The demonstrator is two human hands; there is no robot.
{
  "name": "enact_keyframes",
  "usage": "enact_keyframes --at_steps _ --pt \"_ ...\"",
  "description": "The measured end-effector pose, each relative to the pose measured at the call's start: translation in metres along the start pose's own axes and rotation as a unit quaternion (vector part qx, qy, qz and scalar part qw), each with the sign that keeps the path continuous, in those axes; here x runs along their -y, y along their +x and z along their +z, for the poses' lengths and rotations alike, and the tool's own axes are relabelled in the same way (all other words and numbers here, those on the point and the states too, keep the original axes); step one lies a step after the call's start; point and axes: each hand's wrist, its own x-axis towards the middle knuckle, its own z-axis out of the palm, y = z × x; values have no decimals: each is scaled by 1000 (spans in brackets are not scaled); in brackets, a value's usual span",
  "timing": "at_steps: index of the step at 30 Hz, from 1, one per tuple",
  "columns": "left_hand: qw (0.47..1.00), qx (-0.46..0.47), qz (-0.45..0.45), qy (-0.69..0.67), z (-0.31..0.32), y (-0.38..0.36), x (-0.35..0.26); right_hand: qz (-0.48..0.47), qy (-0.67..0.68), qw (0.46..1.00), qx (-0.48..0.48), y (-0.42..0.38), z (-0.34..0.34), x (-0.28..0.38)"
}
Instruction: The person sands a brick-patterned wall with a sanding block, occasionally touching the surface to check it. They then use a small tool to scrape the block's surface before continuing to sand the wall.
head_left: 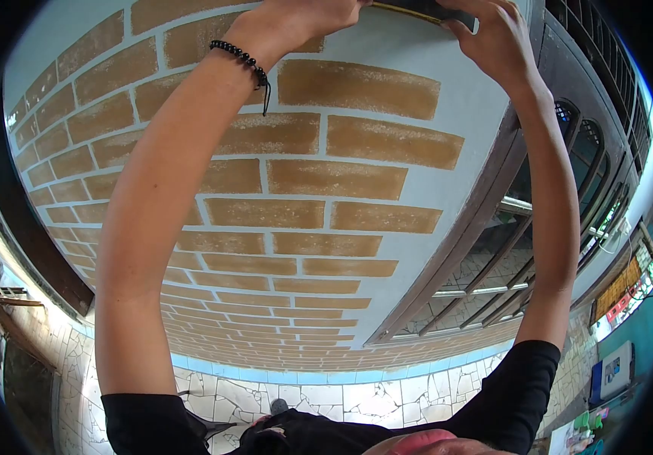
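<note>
Painted brick, tan blocks on a pale ground, fills the wall [326, 182] that is faced from close by, and both arms are raised high against it. At the far left edge a dark post and a strip of cracked-tile paving [61, 356] are seen. Next, the left forearm is stretched upward, a black bead bracelet [241, 58] being worn at the wrist, and the left hand [303, 15] is curled at the top edge of the view, apparently closed on the left end of a thin dark object [417, 9] with a yellowish edge. The object is held flat against the upper part of the wall, mostly cut off by the frame, so its kind cannot be told. Its right end is gripped by the right hand [497, 38], with the fingers bent over it; the two hands are thus kept a little apart, each clamped on one end. Further right, a window with a dark arched metal grille [523, 250] is set in the wall. Because the object is held overhead at full reach, a slackened grip could let it slip and fall towards the person's head, and tired arms could let it tilt out of level.
</note>
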Motion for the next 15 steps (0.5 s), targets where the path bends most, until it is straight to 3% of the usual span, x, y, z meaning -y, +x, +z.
enact_keyframes --at_steps 9,15 --pt "997 81 -5 -14 -27 6 -1 -20 25 999 16 12 -15 5" --pt "997 70 -8 21 -41 -1 3 28 48 996 63 16 -36 13"
